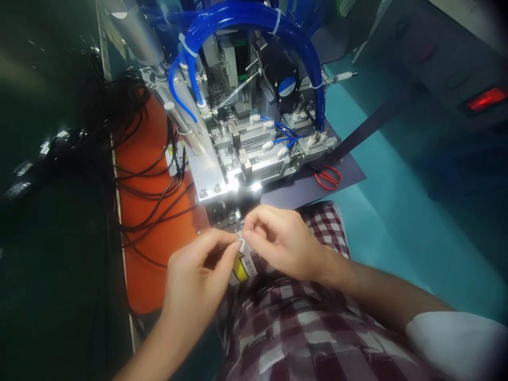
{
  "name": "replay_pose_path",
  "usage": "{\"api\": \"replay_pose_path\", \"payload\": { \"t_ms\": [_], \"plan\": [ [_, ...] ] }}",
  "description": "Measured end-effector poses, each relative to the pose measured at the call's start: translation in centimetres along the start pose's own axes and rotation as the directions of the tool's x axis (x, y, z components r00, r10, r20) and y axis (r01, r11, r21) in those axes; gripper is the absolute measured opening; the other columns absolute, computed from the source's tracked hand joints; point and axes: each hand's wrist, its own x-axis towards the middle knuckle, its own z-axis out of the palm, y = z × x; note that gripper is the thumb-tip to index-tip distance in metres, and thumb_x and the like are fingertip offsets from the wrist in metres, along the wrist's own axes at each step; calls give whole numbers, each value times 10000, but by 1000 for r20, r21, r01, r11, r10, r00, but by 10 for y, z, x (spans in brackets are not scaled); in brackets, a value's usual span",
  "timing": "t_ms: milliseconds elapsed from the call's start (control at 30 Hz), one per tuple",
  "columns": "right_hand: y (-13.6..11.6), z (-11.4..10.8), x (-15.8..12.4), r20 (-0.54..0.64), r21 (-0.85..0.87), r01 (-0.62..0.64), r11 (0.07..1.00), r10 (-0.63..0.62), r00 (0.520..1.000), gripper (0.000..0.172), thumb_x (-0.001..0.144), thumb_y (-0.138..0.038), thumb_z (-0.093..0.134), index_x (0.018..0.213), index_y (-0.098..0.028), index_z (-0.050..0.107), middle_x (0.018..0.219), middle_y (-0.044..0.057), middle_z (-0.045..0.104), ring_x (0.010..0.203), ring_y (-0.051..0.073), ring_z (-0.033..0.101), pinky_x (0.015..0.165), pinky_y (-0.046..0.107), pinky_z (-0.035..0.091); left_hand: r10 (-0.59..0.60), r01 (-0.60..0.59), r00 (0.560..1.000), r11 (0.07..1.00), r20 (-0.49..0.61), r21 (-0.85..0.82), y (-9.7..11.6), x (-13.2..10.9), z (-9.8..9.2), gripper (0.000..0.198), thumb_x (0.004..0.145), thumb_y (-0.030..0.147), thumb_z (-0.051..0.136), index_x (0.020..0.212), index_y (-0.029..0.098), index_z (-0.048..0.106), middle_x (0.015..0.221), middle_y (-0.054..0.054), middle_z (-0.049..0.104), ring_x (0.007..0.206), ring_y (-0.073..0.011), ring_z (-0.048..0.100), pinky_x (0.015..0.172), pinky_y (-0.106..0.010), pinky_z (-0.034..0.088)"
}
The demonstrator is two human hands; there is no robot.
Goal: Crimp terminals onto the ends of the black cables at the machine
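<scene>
My left hand (198,275) and my right hand (281,241) meet fingertip to fingertip just in front of a small metal machine (254,153). Both are pinched shut on something tiny at about the same spot, too small to name. Behind the fingers a white label with a yellow warning mark (243,269) shows on the machine's front. A brightly lit slot (246,186) sits directly above my fingers.
Blue air hoses (254,21) arch over the machine. Thin black cables (151,174) lie across an orange panel (159,248) at left. Red-handled scissors (328,177) rest on a dark mat at right. A checked cloth (309,328) covers my lap; teal tabletop (381,211) stretches right.
</scene>
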Motion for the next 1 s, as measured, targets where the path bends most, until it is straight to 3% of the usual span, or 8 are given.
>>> {"api": "replay_pose_path", "payload": {
  "t_ms": [200,333,467,567,633,833,900,1000],
  "plan": [
    [-6,-19,10,321,126,-302,945,249,914,154,912,-206,569,759,-191,559,611,-64,518,573,96,470,554,239,323,211,-210,977,968,13,138,2,0,-2,88,927,218,626,858,223,681,841,15,697,758,-125,638,662,-225,483],
    [-14,-13,1,176,-283,53,958,-2,984,160,912,-171,525,760,-174,573,692,0,585,594,124,443,561,295,254,322,-311,946,890,25,334,3,-3,-1,130,952,200,559,890,212,672,841,-3,690,725,-136,629,619,-250,460],
    [-24,-12,-3,307,-447,285,848,-154,939,194,896,-140,505,721,-162,584,698,37,589,576,140,408,536,332,186,398,-422,904,764,158,489,1,-4,-3,234,948,179,482,772,193,635,820,-42,686,671,-173,594,578,-300,426],
    [-23,-22,13,351,-310,30,950,85,933,171,892,-152,526,736,-164,596,672,5,585,555,117,407,530,299,211,386,-430,903,810,189,399,1,-3,-6,193,956,196,516,804,203,635,833,-19,684,716,-158,611,622,-275,452],
    [-14,-29,27,476,-66,-250,966,251,843,151,836,-129,566,693,-170,586,626,-29,555,545,95,423,523,257,258,366,-403,915,854,171,329,2,-3,-9,130,951,215,563,859,224,654,841,9,686,751,-142,630,650,-249,464],
    [18,-21,39,799,428,-763,484,191,570,314,788,-163,605,538,-188,417,534,-92,299,473,42,182,458,233,120,113,-114,993,992,29,47,10,-4,-8,91,894,304,675,839,246,719,810,25,690,656,-116,626,577,-227,473],
    [20,-15,32,773,505,-768,393,191,605,305,783,-187,632,550,-182,435,537,-99,307,467,35,176,454,229,119,-32,33,999,997,19,-70,11,-2,-6,123,866,349,701,840,233,729,738,23,671,598,-115,600,538,-227,469],
    [17,-10,21,633,592,-662,460,242,735,177,793,-201,647,645,-146,568,514,-98,370,468,42,243,454,221,154,-168,177,983,970,70,-169,10,1,-6,203,845,409,709,904,217,742,621,30,622,513,-112,539,468,-226,421]
  ]
}}
